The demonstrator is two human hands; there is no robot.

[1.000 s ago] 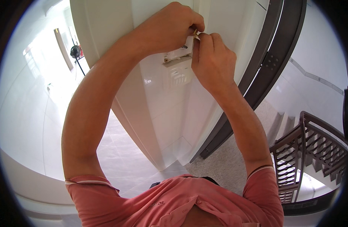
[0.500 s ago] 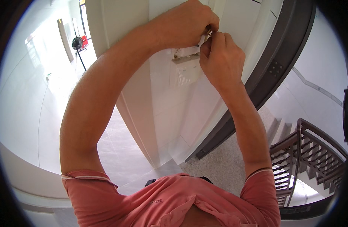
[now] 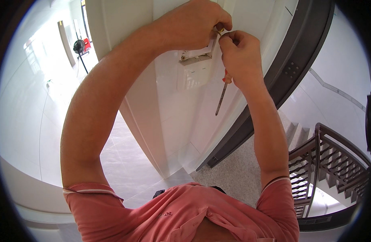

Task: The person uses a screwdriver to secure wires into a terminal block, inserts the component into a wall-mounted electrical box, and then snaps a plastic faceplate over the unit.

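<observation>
R hand (image 3: 238, 56) grips screwdriver (image 3: 222, 94), shaft pointing down.

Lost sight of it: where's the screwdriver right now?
Head view, upper right of centre: the screwdriver hangs shaft-down from the right hand, beside the wall box.
</observation>
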